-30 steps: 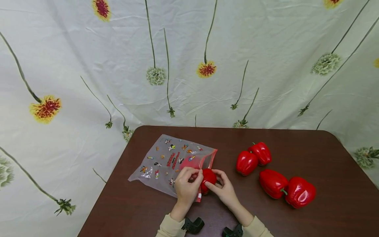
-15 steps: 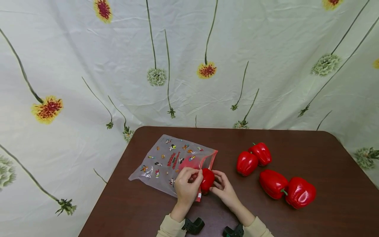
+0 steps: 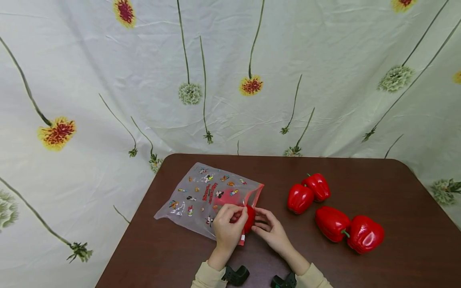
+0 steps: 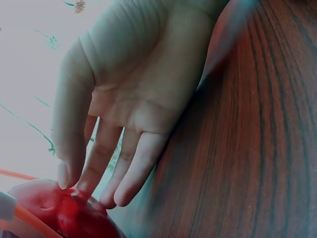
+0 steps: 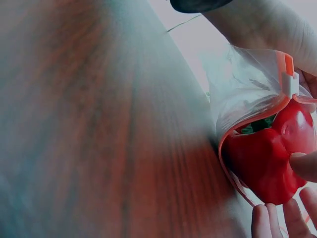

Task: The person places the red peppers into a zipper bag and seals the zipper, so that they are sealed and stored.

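A clear plastic zip bag (image 3: 196,196) with cartoon prints and a red-orange rim lies on the table, its mouth facing right. My left hand (image 3: 227,228) pinches the rim between thumb and fingertips. A glossy red bell pepper (image 3: 249,220) sits in the bag's mouth, partly inside, and the left hand covers some of it. My right hand (image 3: 271,232) holds its outer end, thumb (image 5: 303,166) on one side and fingertips below in the right wrist view. A white slider (image 5: 290,85) sits on the rim there. Farther inside, another red shape (image 3: 227,196) shows through the film.
Two red bell peppers (image 3: 300,198) touch at the middle right of the dark wooden table (image 3: 273,170). Another touching pair (image 3: 365,234) lies nearer and farther right. A white flowered cloth (image 3: 324,60) hangs behind the table. Black camera mounts (image 3: 235,276) sit at both wrists.
The bell pepper has moved left, deeper into the bag's mouth, and less of it shows. My right hand has followed it slightly left. The left hand keeps its pinch on the rim.
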`<action>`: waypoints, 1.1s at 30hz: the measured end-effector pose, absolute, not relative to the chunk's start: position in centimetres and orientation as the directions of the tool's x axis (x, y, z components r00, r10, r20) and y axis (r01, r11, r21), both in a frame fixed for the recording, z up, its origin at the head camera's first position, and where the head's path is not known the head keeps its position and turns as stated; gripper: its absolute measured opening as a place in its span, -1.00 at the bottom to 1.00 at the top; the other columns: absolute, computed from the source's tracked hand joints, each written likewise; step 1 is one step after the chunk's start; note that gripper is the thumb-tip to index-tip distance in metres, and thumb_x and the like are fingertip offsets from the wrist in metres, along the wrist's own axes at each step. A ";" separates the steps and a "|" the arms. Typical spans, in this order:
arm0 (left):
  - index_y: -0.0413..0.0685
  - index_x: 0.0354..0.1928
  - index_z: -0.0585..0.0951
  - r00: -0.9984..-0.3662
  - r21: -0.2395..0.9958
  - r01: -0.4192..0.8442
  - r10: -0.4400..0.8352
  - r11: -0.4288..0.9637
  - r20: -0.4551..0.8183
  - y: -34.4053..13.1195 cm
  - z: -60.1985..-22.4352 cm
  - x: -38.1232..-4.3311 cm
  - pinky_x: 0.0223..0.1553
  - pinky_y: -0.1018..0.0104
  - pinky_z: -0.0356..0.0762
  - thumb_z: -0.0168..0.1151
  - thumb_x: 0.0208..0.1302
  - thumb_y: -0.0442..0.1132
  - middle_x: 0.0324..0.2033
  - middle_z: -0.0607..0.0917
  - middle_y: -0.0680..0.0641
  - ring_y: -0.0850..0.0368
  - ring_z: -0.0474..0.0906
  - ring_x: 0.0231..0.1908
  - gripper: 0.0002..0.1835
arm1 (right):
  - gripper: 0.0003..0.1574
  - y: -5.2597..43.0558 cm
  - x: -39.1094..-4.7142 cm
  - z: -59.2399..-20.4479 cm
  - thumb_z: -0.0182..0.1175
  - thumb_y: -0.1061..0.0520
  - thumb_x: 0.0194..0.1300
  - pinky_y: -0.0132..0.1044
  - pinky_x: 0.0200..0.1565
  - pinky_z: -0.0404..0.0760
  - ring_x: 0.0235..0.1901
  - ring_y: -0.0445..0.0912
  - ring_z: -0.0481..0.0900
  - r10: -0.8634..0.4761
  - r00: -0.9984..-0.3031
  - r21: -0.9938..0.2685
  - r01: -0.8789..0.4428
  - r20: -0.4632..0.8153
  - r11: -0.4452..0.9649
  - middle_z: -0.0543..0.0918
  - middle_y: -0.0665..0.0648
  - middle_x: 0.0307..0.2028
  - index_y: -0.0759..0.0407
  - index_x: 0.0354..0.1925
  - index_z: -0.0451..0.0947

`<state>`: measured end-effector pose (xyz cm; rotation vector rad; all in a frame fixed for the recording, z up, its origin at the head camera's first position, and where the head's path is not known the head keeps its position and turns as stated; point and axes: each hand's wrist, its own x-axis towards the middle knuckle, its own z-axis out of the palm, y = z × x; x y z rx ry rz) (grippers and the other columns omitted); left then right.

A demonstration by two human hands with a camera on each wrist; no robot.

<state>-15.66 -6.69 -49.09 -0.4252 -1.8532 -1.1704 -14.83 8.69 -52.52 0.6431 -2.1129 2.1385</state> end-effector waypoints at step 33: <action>-0.09 -0.54 0.67 -0.560 0.545 0.659 -0.146 0.519 0.816 -6.9 -49.0 -15.7 -0.58 0.53 0.43 0.38 -0.03 -0.34 -0.55 0.57 0.07 0.31 0.45 -0.60 -0.95 | -0.29 8.5 -14.3 -52.3 0.16 0.34 0.24 -0.35 0.03 0.49 0.06 0.32 0.41 -0.474 -0.857 -0.979 -0.160 0.203 -0.129 0.37 0.49 0.13 0.49 0.29 0.15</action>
